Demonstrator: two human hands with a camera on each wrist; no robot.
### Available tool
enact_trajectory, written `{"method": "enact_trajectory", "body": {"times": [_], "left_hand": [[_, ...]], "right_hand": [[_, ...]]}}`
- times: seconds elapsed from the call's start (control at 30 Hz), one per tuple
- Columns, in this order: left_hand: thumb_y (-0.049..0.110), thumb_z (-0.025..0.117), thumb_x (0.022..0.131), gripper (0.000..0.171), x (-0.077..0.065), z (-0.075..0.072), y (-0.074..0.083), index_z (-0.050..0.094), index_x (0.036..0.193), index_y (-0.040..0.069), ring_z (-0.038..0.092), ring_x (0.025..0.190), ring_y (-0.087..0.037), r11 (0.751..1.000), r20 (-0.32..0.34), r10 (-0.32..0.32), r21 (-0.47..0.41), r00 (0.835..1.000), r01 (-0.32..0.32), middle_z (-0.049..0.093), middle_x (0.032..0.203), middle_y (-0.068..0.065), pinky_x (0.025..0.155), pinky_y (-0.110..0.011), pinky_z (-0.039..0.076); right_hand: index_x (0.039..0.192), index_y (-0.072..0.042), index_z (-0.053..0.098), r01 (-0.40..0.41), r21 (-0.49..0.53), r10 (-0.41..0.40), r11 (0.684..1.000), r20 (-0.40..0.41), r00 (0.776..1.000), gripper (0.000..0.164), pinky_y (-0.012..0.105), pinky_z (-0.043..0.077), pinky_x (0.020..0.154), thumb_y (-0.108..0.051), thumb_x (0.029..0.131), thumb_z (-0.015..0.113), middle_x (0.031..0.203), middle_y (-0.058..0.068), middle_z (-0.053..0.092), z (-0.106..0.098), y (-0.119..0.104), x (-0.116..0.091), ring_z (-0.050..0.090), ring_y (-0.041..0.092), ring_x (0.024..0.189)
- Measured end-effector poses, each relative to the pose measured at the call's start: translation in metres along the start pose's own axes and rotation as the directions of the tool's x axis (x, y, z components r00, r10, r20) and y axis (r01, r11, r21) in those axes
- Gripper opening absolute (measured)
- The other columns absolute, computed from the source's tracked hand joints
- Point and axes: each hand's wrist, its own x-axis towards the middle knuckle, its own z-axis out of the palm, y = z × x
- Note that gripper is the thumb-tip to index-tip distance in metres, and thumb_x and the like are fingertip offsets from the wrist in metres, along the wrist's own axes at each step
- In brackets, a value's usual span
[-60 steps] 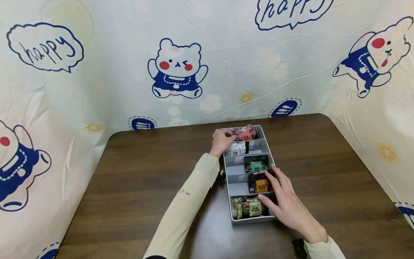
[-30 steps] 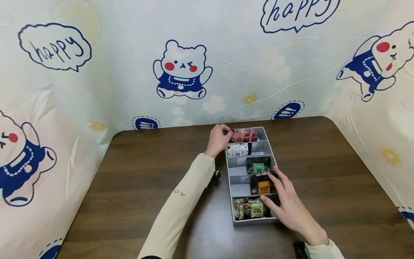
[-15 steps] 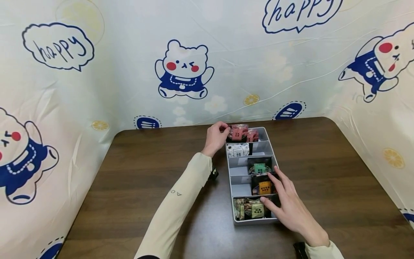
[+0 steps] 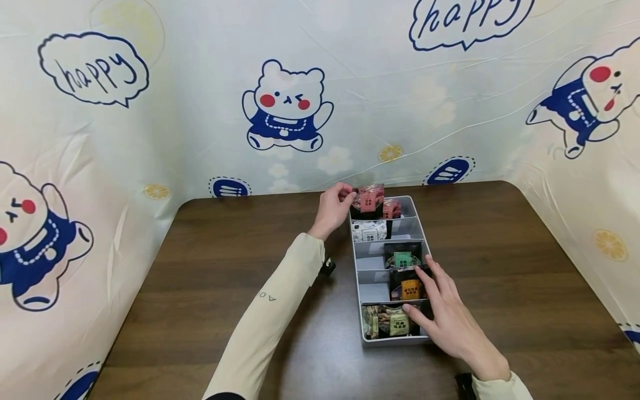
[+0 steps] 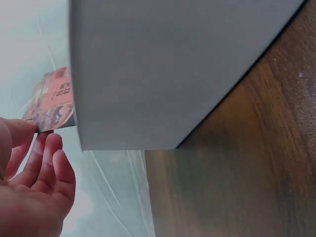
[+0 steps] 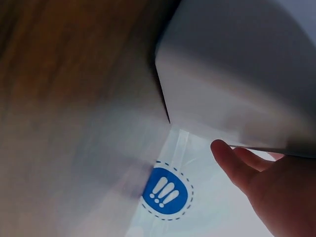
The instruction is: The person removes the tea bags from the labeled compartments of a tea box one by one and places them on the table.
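In the head view my left hand [image 4: 334, 209] pinches the left edge of a red-labelled packet [image 4: 367, 201], raised partly above the far compartment of a grey divided box [image 4: 367, 342]. The left wrist view shows thumb and fingertips on that packet [image 5: 53, 101] beside the box's outer wall [image 5: 133, 74]. A second red-labelled packet [image 4: 392, 209] lies behind it in the same compartment. My right hand [image 4: 452, 319] rests over the near right side of the box, fingers spread and fairly straight. Its fingertips lie by an orange-labelled packet [image 4: 410, 289] and a pale-green-labelled packet [image 4: 399, 324].
Other compartments hold a white packet [image 4: 369, 231] and a green-labelled packet [image 4: 402, 258]. The box stands on a brown wooden table [image 4: 240, 266]. Behind and at both sides hangs a printed curtain [image 4: 200, 111] with bear drawings.
My left hand has drawn the front red-labelled packet up and slightly left out of the far compartment, uncovering the second one. The right hand has kept its place on the box.
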Motion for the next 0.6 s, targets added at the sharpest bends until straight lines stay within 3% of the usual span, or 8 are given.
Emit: {"method": "enact_trajectory", "body": {"times": [0.23, 0.47, 0.6], "left_hand": [[0.021, 0.058, 0.097, 0.016, -0.003, -0.009, 0.004, 0.063, 0.106, 0.008, 0.056, 0.082, -0.018, 0.997, 0.007, -0.021, -0.071, 1.0, 0.021, 0.065, 0.096, -0.007, 0.071, -0.026, 0.046], [0.019, 0.057, 0.098, 0.015, -0.003, -0.02, 0.004, 0.062, 0.105, 0.007, 0.063, 0.082, -0.03, 0.986, -0.004, -0.019, -0.164, 1.0, 0.018, 0.064, 0.089, -0.01, 0.067, -0.025, 0.048], [0.019, 0.057, 0.098, 0.014, -0.005, -0.026, 0.005, 0.061, 0.105, 0.007, 0.063, 0.077, -0.023, 0.977, -0.016, -0.043, -0.212, 0.999, 0.039, 0.064, 0.088, -0.009, 0.069, -0.03, 0.051]], "right_hand": [[0.149, -0.008, 0.032, -0.012, 0.006, 0.012, 1.0, 0.004, 1.0, 0.076, 0.062, 0.039, 0.095, -0.039, 0.089, 0.067, 0.161, 0.016, 0.012, 0.0, 0.0, 0.0, 0.026, 0.044, 0.138], [0.149, -0.007, 0.031, -0.018, 0.008, 0.018, 1.0, 0.011, 1.0, 0.077, 0.063, 0.04, 0.093, -0.039, 0.089, 0.067, 0.161, 0.016, 0.011, 0.0, 0.0, 0.0, 0.027, 0.045, 0.137], [0.149, -0.007, 0.031, -0.024, 0.016, 0.024, 1.0, 0.014, 1.0, 0.077, 0.063, 0.041, 0.093, -0.039, 0.089, 0.067, 0.161, 0.016, 0.01, 0.0, -0.001, 0.0, 0.027, 0.044, 0.137]]}}
